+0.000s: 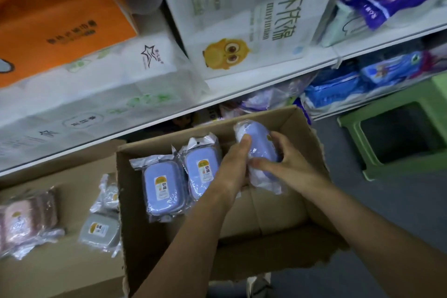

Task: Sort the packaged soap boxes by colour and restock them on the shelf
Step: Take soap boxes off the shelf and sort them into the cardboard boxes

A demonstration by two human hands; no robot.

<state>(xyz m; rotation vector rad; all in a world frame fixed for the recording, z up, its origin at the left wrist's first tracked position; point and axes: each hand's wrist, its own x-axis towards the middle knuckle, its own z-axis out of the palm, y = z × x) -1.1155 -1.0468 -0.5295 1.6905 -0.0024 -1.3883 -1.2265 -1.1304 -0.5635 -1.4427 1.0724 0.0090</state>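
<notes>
While two purple soap boxes (181, 181) stand against the cardboard box's (300, 133) left wall, both hands hold a third bagged purple soap box (262, 147) above its far right corner. The left hand (232, 167) and right hand (285, 164) curl their fingers round it.

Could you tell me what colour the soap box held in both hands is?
Lilac-blue soap box, in clear wrap; head view.
</notes>
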